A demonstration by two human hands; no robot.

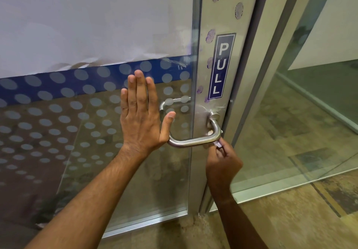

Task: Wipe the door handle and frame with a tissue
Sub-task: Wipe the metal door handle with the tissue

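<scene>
One glass door (96, 113) fills the left of the frame, its metal frame (205, 171) centre right with purple smudges. One steel handle (193, 142) sits at centre. Left hand (142, 117) lies flat on the glass, fingers together, thumb out. Right hand (222, 163) pinches a tissue (218, 144) under the handle's right bend — mostly hidden, only a scrap shows.

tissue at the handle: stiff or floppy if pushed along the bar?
Likely floppy: the tissue shows only as a crumpled scrap pinched in the right hand. Probably slides easily, since the handle looks smooth. May snag at its bend.
</scene>
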